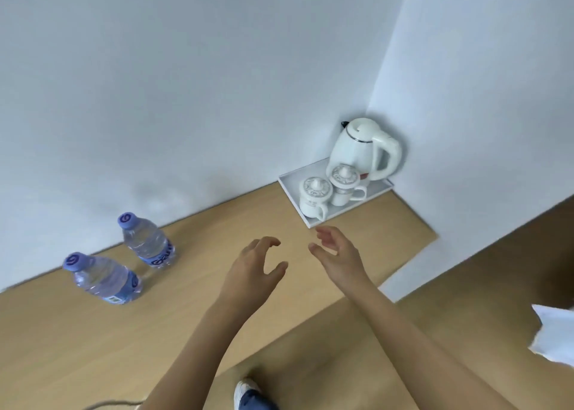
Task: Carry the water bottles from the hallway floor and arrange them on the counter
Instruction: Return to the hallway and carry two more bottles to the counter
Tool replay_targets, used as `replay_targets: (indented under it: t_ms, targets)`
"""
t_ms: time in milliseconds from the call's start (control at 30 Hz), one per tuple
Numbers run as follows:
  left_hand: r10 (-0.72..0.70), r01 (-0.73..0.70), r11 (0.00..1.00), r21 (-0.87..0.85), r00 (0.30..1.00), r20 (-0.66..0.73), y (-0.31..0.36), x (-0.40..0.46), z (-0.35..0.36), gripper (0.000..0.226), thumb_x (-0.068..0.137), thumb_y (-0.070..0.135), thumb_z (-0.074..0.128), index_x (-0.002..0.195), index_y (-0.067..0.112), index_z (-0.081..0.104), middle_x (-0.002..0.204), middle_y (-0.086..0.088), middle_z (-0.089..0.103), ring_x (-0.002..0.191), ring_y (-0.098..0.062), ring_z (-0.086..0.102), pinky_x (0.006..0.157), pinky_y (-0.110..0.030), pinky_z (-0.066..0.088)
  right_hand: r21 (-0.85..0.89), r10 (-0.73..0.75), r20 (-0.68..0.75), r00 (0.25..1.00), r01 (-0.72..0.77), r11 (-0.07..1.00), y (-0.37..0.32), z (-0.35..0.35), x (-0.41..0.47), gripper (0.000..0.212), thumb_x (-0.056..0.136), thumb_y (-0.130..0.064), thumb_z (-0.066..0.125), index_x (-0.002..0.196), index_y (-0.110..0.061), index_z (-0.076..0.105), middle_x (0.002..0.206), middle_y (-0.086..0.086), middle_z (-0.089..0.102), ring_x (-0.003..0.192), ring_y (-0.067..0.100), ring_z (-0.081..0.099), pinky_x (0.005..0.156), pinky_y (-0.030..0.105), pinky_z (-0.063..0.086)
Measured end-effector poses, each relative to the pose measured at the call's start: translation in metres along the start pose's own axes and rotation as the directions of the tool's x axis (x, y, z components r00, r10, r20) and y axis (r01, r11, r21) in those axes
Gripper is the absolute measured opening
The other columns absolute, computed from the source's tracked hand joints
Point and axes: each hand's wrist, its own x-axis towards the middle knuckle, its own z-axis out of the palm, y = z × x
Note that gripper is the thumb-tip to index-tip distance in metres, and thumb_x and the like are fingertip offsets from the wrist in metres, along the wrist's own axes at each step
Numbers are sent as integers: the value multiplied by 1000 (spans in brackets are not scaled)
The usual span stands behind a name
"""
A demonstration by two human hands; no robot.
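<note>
Two clear water bottles with purple caps stand upright on the wooden counter (198,288) near the wall at the left: one farther back (146,241), one nearer (104,278). My left hand (253,269) hovers over the middle of the counter with loosely curled fingers and holds nothing. My right hand (338,252) is beside it, fingers relaxed and empty. Both hands are to the right of the bottles and apart from them.
A white tray (287,186) in the counter's far right corner holds a white electric kettle (360,148) and two lidded white mugs (313,196). Walls bound the counter behind and at right. Below the front edge are the floor, my shoe (248,394) and a white sheet (556,332).
</note>
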Motion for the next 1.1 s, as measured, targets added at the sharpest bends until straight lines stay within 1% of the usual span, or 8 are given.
replay_targets:
  t_ms: [233,333,433,500,633,767,900,1100]
  targets:
    - [149,-143,989,-43,969,198,132,-6,135,37,88,29,66,123,21,56,125,5,59,114,-13,54,91,-26,41,49,122,-216,969,-114,992,78,-181,-67,41,91,-25,68,130,-26,54,126,-10,56,117,9,53,91,22,40]
    - [216,-202,976,-82,937,274,194,-16,198,37,88,28,67,123,21,57,124,6,60,114,-13,56,91,-26,43,100,172,-332,927,-147,984,113,-258,-103,41,91,-24,68,130,-24,54,125,-8,58,116,11,53,92,25,43]
    - [267,-230,962,-147,905,330,249,-25,254,37,88,29,67,123,22,57,123,11,58,114,-9,54,87,-22,39,152,224,-432,874,-174,973,144,-324,-138,40,92,-25,67,130,-25,55,126,-7,56,119,11,52,84,18,43]
    - [301,-249,952,-179,868,394,285,-32,291,37,89,31,67,123,23,57,123,12,57,111,-6,53,87,-21,38,181,252,-498,829,-186,966,164,-365,-162,40,92,-25,66,130,-26,54,128,-8,55,120,11,52,80,14,41]
    - [367,-307,930,-201,774,516,346,-35,355,35,88,33,66,121,27,56,123,13,59,115,-9,54,89,-27,43,255,325,-604,728,-210,944,196,-433,-202,42,92,-28,66,132,-29,53,131,-11,54,121,9,51,85,20,41]
    - [411,-351,910,-220,693,593,400,-27,409,33,88,29,67,120,24,57,122,8,60,115,-12,55,95,-31,45,303,381,-690,615,-233,924,221,-490,-223,43,92,-26,67,133,-23,53,130,-8,56,118,9,54,87,22,42]
    - [469,-414,877,-245,625,624,452,-7,465,32,90,31,66,119,25,57,119,15,58,114,-8,55,94,-25,44,360,428,-724,540,-232,903,241,-545,-221,41,92,-22,67,131,-22,53,126,-5,56,117,11,54,75,12,43]
    - [516,-446,845,-296,529,674,542,52,550,35,89,32,66,122,23,57,119,12,59,110,-4,53,78,-9,37,405,478,-752,454,-255,878,264,-651,-174,38,90,-20,69,126,-19,57,123,-3,61,113,13,59,77,14,46]
